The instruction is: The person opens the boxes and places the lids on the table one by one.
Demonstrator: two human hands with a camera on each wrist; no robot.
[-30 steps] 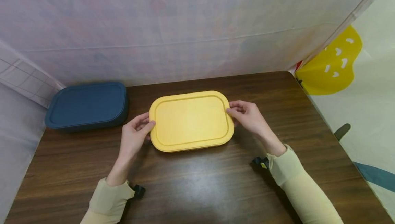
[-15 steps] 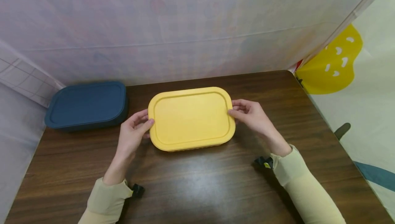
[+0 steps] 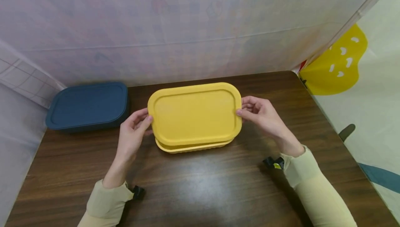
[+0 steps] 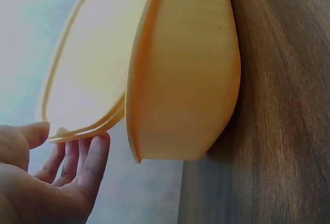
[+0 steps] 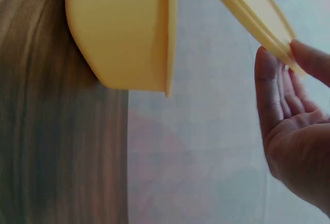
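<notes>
A yellow rounded-rectangle lid (image 3: 195, 114) is raised above a yellow box (image 3: 193, 148), whose near rim shows beneath it in the head view. My left hand (image 3: 132, 135) pinches the lid's left end, thumb on top and fingers below. At the opposite end, my right hand (image 3: 264, 119) pinches the lid the same way. Both wrist views show a gap between the lid (image 4: 93, 59) and the box wall (image 4: 185, 74); the box (image 5: 118, 33) stands on the table. The lid hides the inside of the box.
A dark blue lidded box (image 3: 89, 105) sits at the back left of the brown wooden table (image 3: 200, 188). A pale patterned curtain (image 3: 175, 29) hangs along the back edge. On the right is a white cloth with a yellow print (image 3: 337, 64).
Both hands have lifted the yellow lid off the box, up and slightly away. The right hand has shifted a little to the right. The blue box has stayed put.
</notes>
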